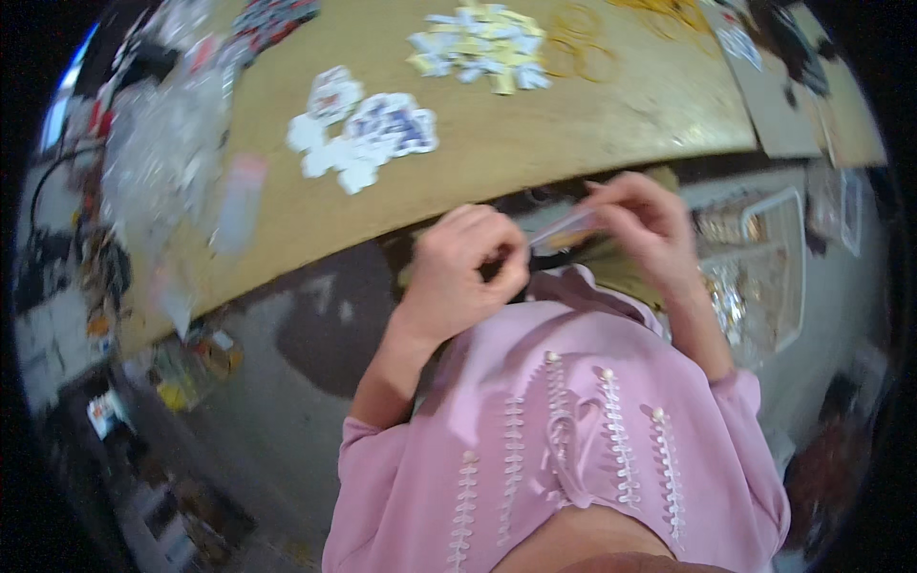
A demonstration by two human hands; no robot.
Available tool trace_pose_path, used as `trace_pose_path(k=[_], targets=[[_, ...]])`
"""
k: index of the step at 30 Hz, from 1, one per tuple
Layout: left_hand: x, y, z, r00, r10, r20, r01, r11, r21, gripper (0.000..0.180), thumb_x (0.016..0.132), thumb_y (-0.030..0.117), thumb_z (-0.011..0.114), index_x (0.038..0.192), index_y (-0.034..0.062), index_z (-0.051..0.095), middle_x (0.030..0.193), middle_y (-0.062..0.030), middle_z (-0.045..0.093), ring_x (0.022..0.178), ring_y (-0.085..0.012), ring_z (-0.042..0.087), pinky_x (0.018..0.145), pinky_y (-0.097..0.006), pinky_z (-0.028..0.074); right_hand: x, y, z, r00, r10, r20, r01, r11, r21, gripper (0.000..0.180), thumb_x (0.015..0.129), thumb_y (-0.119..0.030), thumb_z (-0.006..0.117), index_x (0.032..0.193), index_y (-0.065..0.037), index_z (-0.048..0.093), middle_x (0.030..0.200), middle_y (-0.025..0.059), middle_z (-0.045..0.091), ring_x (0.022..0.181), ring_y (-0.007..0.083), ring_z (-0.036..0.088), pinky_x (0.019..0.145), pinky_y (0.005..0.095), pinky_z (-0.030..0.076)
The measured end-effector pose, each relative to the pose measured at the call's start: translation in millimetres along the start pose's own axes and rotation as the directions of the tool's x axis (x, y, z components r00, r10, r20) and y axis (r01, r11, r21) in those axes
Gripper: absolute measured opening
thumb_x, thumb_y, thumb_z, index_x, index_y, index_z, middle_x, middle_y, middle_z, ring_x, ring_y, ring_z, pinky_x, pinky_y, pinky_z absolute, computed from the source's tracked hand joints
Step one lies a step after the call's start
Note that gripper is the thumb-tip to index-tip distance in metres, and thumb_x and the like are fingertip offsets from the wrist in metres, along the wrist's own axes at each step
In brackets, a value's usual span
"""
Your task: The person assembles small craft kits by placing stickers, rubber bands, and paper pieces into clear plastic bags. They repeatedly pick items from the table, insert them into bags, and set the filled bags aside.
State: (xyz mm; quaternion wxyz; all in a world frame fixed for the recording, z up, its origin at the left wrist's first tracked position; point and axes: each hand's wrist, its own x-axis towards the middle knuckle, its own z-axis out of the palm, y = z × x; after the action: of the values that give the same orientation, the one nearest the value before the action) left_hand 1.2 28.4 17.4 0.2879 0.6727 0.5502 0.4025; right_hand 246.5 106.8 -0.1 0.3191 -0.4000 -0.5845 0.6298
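My left hand (463, 272) and my right hand (645, 224) are raised together just below the edge of a tan wooden table (535, 134). Between them they pinch a small clear plastic pouch (565, 229); the left fingers are curled on its left end, the right fingers on its right end. What is inside the pouch is too blurred to tell. Pink sleeves and a pink top with white trim fill the lower part of the view.
On the table lie a pile of white and purple cut-out stickers (368, 134), a pile of yellow and white ones (482, 43), several rubber bands (583, 43) and clear pouches (162, 143) at the left. A white wire basket (764, 258) stands at the right, over grey floor.
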Motion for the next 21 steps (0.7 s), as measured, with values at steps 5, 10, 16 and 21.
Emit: trace_pose_path(k=[5, 10, 16, 21], targets=[[-3.2, 2.2, -38.7, 0.97, -0.065, -0.236, 0.079, 0.996, 0.052, 0.009, 0.086, 0.001, 0.074, 0.085, 0.0059, 0.067, 0.079, -0.0095, 0.066, 0.069, -0.0241, 0.066, 0.063, -0.036, 0.053, -16.4, 9.1, -94.4, 0.965, -0.043, -0.257, 0.093, 0.978, 0.186, 0.007, 0.106, -0.007, 0.059, 0.106, -0.003, 0.065, 0.103, 0.0041, 0.067, 0.101, 0.0172, 0.069, 0.114, 0.044, 0.05], [-18.6, -53.3, -129.3, 0.768, -0.188, -0.613, 0.464, 0.823, 0.328, 0.009, 0.099, 0.017, 0.073, 0.097, 0.0087, 0.072, 0.082, -0.0077, 0.07, 0.069, -0.022, 0.068, 0.065, -0.037, 0.054, -71.5, 80.4, -244.6, 0.947, 0.174, -0.271, -0.306, 0.753, -0.583, 0.014, 0.104, -0.011, 0.064, 0.096, 0.0, 0.065, 0.084, 0.0034, 0.063, 0.08, 0.0157, 0.061, 0.071, 0.0336, 0.048], [-52.7, -149.5, -212.6, 0.718, -0.031, -0.695, 0.648, 0.395, 0.651, 0.029, 0.097, 0.03, 0.077, 0.094, 0.0033, 0.067, 0.091, -0.0108, 0.071, 0.079, -0.0259, 0.069, 0.076, -0.041, 0.055, -112.7, 148.1, -268.5, 0.915, 0.288, -0.282, -0.29, -0.014, -0.957, 0.021, 0.096, -0.017, 0.061, 0.098, 0.001, 0.072, 0.094, 0.0314, 0.071, 0.092, 0.0517, 0.07, 0.075, 0.0589, 0.054], [-60.4, -161.6, -220.3, 0.645, -0.206, -0.736, 0.608, 0.722, 0.331, 0.025, 0.098, 0.026, 0.075, 0.097, 0.0018, 0.068, 0.089, -0.01, 0.07, 0.076, -0.0255, 0.068, 0.075, -0.041, 0.055, -53.8, 96.3, -167.4, 0.976, 0.178, -0.128, -0.175, 0.285, -0.942, 0.022, 0.105, -0.018, 0.059, 0.105, 0.001, 0.071, 0.098, 0.0313, 0.071, 0.097, 0.0519, 0.068, 0.076, 0.0564, 0.054]])
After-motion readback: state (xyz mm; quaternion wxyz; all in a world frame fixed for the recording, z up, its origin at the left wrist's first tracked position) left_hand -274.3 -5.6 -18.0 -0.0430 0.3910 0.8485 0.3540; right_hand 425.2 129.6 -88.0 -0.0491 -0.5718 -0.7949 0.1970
